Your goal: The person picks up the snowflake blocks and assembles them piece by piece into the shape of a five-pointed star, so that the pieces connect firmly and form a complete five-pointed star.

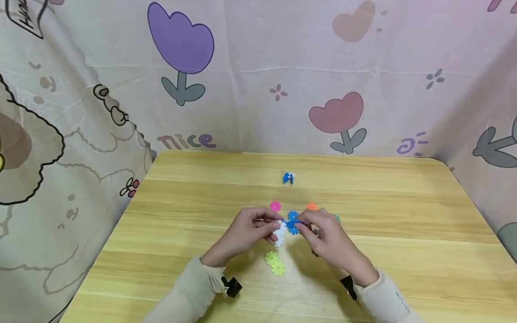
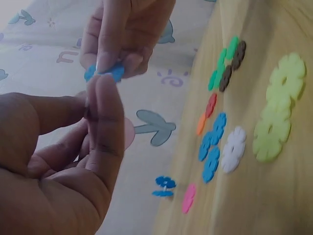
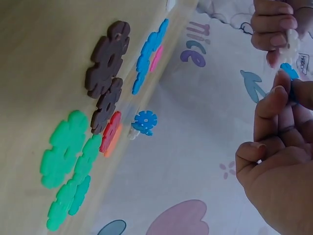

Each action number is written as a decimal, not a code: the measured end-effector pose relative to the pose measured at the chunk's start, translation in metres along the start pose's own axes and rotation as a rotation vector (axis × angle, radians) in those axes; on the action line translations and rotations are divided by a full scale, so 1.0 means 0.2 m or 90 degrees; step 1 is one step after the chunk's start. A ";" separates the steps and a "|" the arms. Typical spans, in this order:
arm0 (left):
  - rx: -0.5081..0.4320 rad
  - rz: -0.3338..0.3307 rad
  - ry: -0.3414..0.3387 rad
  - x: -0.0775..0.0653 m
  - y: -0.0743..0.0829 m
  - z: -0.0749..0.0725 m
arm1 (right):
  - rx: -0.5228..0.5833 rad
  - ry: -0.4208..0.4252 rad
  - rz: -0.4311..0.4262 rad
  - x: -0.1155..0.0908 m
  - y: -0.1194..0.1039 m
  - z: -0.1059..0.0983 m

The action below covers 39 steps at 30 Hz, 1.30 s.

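Observation:
My left hand [image 1: 252, 231] pinches a white notched snowflake disc [image 3: 291, 45] between thumb and fingers. Facing it, my right hand [image 1: 329, 235] pinches a blue snowflake disc [image 2: 113, 73]. Both hands are raised above the table with fingertips close together. In the right wrist view the blue and white pieces meet edge to edge; whether they are joined I cannot tell. Fingers hide most of the white disc in the left wrist view. Below the hands lie several flat blue discs [image 2: 212, 164] and a loose white disc [image 2: 234, 150].
A small blue-and-white assembled piece [image 1: 288, 178] stands toward the table's back. Around the hands lie yellow-green discs [image 1: 277, 268], a pink disc [image 1: 275, 206], an orange disc [image 1: 312, 206], a red disc [image 3: 110, 132], brown discs [image 3: 108, 58] and green discs [image 3: 63, 149]. A printed cloth hangs behind.

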<state>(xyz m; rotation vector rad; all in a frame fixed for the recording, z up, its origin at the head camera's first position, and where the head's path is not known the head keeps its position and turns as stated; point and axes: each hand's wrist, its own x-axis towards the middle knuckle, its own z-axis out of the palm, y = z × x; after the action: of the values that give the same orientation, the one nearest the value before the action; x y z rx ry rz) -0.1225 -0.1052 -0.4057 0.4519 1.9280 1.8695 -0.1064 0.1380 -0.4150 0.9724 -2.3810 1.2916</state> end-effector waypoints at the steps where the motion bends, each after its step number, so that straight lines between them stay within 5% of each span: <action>1: -0.010 -0.001 -0.001 0.00 0.00 0.00 | 0.000 0.002 0.000 0.00 0.00 0.00; 10: -0.033 -0.003 0.004 0.00 0.00 0.01 | -0.001 0.009 -0.016 0.00 0.00 0.00; 22: -0.037 -0.004 -0.041 -0.01 0.00 0.05 | -0.040 0.039 -0.159 0.01 -0.03 0.03; 39: -0.059 -0.053 0.007 0.00 -0.03 0.09 | -0.087 0.024 -0.168 0.01 -0.01 0.03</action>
<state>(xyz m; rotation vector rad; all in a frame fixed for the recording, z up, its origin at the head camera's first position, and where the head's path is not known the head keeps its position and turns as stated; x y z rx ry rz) -0.1135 -0.0886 -0.4116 0.3273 1.8290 1.9021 -0.1063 0.1306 -0.4163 1.1622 -2.1898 1.0277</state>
